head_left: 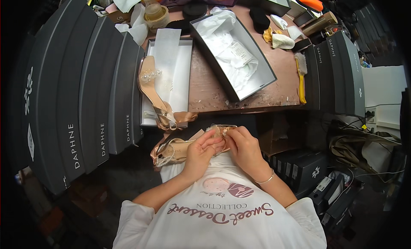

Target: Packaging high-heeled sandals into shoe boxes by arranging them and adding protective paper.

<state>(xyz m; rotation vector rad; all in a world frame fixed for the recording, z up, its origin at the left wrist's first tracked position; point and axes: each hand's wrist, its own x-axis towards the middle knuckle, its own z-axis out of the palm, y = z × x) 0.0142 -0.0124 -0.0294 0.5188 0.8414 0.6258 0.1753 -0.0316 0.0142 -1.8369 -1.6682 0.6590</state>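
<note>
Close to my body, my left hand (pixel 202 151) and my right hand (pixel 242 147) both grip a beige high-heeled sandal (pixel 175 149) with a pearl trim. Their fingertips meet at its strap near the heel. A matching sandal (pixel 152 88) with a clear jewelled strap lies on its side in a shoebox lid (pixel 185 56) lined with white tissue, at the left of the brown table (pixel 209 92).
An open grey shoebox (pixel 252 79) with crumpled white paper lies on the table's middle. Stacked dark shoeboxes stand at the left (pixel 85 86) and right (pixel 342 69). A yellow-handled brush (pixel 302 77), sponges and bottles sit at the back. More boxes lie on the floor at the right.
</note>
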